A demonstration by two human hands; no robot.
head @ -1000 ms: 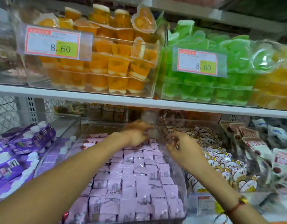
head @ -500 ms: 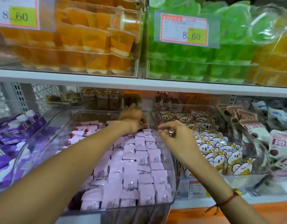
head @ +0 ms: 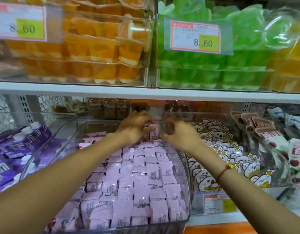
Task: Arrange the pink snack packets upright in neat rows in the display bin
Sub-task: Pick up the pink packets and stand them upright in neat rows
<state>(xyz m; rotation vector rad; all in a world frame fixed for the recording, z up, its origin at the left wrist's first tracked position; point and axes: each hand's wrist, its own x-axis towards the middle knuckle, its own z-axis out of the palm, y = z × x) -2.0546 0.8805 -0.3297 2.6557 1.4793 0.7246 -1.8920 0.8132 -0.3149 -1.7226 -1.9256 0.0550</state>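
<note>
Above: the white shelf [head: 146, 94] overhangs the display bin's [head: 184, 166] back, leaving a low gap.
Bin front: open from above.
Bin floor: pink snack packets [head: 139, 174] packed tight.
Sides: clear bin walls, neighbouring bins close.
Back right: both hands crowd it.

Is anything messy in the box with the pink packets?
Yes. In the display bin, most pink snack packets stand in rows, but those at the left side lie tipped with picture faces showing, and the front-left corner looks jumbled. Both hands work at the back row.
</note>
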